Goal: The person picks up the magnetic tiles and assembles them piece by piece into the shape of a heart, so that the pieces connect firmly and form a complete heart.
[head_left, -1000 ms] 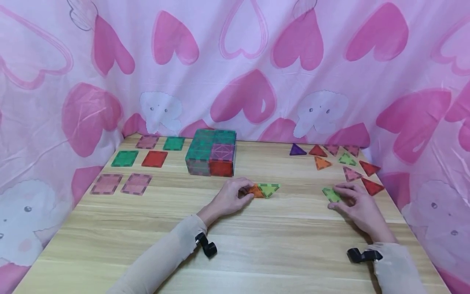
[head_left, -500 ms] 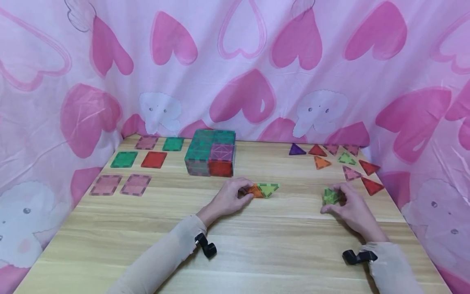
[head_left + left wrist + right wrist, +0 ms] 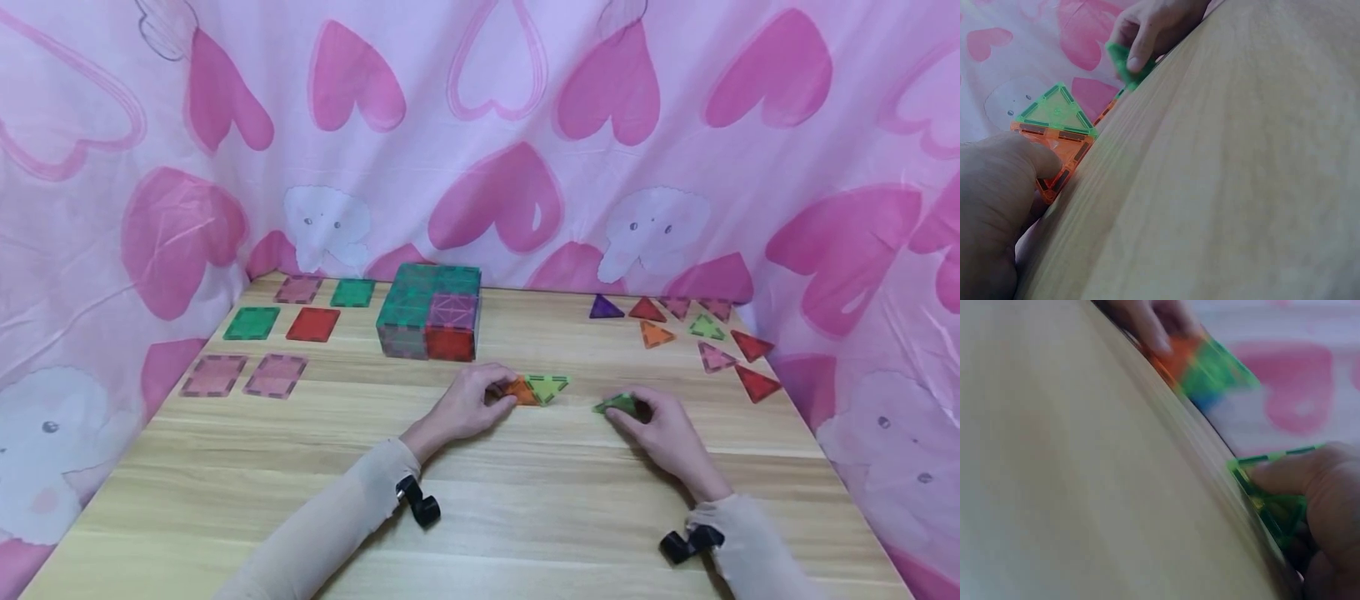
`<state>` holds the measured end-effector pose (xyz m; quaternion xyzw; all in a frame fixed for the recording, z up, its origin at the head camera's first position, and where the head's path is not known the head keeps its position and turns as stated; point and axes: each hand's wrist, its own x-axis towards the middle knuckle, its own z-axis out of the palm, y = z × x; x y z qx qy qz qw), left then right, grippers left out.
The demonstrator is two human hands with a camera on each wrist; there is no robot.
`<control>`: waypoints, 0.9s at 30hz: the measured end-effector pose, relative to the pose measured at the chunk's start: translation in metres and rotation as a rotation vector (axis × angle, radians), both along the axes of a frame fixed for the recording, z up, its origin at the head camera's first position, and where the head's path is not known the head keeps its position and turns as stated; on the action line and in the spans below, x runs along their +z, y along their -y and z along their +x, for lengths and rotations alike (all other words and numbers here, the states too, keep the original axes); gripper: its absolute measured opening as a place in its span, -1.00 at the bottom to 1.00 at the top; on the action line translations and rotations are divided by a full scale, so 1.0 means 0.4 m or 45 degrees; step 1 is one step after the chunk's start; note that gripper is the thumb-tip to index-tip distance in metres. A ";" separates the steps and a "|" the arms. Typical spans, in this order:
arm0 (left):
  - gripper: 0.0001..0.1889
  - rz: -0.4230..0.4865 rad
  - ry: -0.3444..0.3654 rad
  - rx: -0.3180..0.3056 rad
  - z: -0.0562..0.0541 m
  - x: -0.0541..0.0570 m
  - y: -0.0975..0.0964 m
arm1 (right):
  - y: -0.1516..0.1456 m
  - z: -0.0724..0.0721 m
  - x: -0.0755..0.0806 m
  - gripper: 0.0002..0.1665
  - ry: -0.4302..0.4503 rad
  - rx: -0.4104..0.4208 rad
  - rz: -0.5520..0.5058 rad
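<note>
My left hand pinches an orange triangular magnetic tile between thumb and fingers. A light green triangle tile joins it edge to edge on the right, and both stand up from the table. In the left wrist view that light green tile appears above the orange one. To the right, my right hand pinches another green triangle tile, held tilted close over the table. The right wrist view shows the thumb lying across this green tile. A short gap separates it from the joined pair.
Behind the left hand stands a box of square tiles, green, pink and red. Several loose square tiles lie at the left. Loose triangles, among them an orange one and a purple one, lie at the back right. A pink curtain encloses the table.
My right hand has moved left with its green triangle tile, from near the loose triangles toward the joined pair, turning the tile on the way. The left hand has stayed in place.
</note>
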<state>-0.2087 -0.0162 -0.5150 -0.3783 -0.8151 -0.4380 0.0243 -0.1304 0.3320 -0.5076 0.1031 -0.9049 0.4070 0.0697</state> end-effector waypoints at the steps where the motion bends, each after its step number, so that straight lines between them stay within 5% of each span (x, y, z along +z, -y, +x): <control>1: -0.75 0.001 -0.003 0.001 0.001 0.001 0.001 | 0.022 -0.004 -0.002 -0.85 0.012 0.010 -0.012; 11: -0.76 0.005 0.008 -0.005 -0.001 0.000 0.001 | 0.141 -0.055 -0.014 -0.74 0.048 0.065 -0.031; 27: -0.76 0.076 0.054 -0.061 -0.003 -0.003 -0.003 | 0.079 -0.070 -0.015 -0.76 0.031 0.065 -0.173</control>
